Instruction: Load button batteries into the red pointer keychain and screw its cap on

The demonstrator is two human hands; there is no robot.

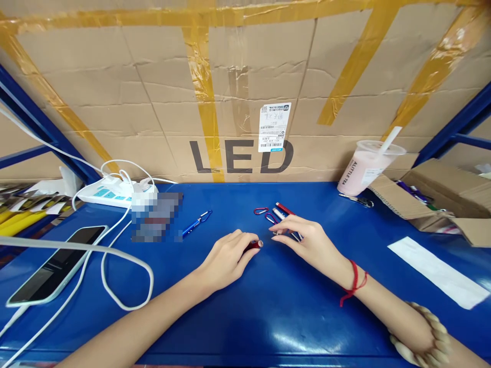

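Observation:
My left hand (228, 257) rests on the blue table (268, 312), its fingers closed round a small red pen-shaped torch (255, 245) whose tip sticks out to the right. My right hand (305, 239) lies just right of it, fingers curled over a small pile of red and silver pen torches with red clips (276, 212). The two hands almost touch. A red string is tied round my right wrist. A single blue pen torch with a clip (196, 223) lies alone to the left of my left hand.
A phone (57, 268) on a white cable lies at the left, with a white power strip (111, 194) behind it. A pink drink cup with straw (364, 166) and an open cardboard box (433, 199) stand at the right. A white paper strip (437, 271) lies nearby. A cardboard wall closes the back.

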